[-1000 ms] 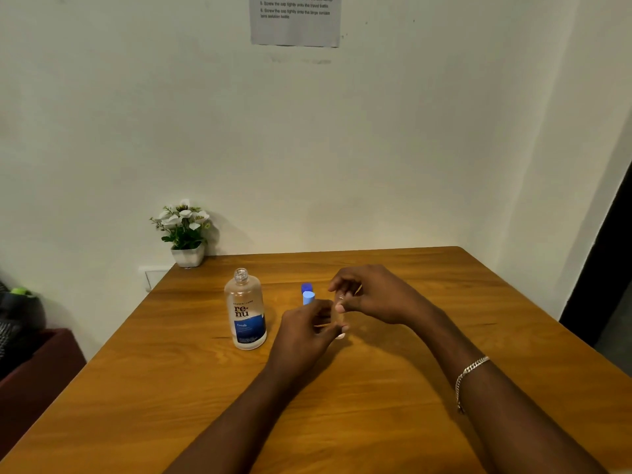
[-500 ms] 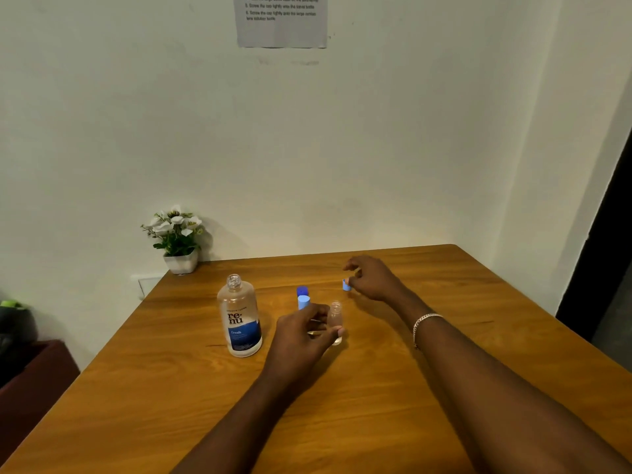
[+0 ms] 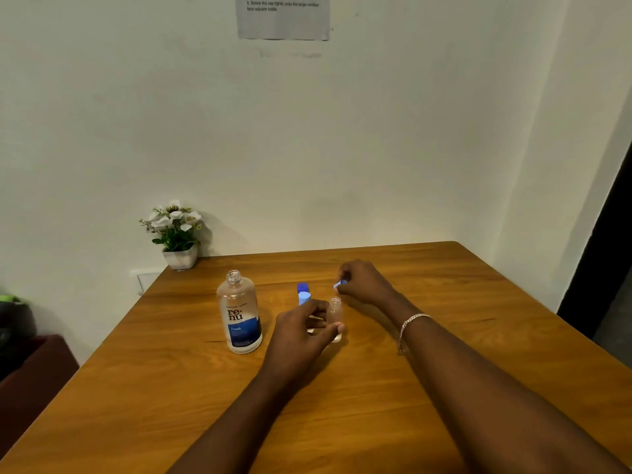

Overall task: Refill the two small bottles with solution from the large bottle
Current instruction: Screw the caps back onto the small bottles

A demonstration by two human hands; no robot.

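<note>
Wooden table (image 3: 444, 388), head view. Large bottle (image 3: 239, 314) upright at centre-left, uncapped, blue "renu" label. Left hand (image 3: 301, 331) grips a small clear bottle (image 3: 335, 318), upright on the table, neck open. Right hand (image 3: 364, 280) farther back, pinching a small light-blue cap (image 3: 339, 284) in its fingertips. Second small bottle with light-blue cap (image 3: 304, 297) just behind left hand; dark-blue cap (image 3: 302, 287) beyond it. Potted flowers (image 3: 176, 234) far left by the wall, printed sheet (image 3: 284, 17) above.

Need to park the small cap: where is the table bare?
Bare wood right of the right hand toward the table edge, and left of the large bottle. Crowded between that bottle and the small bottle.
</note>
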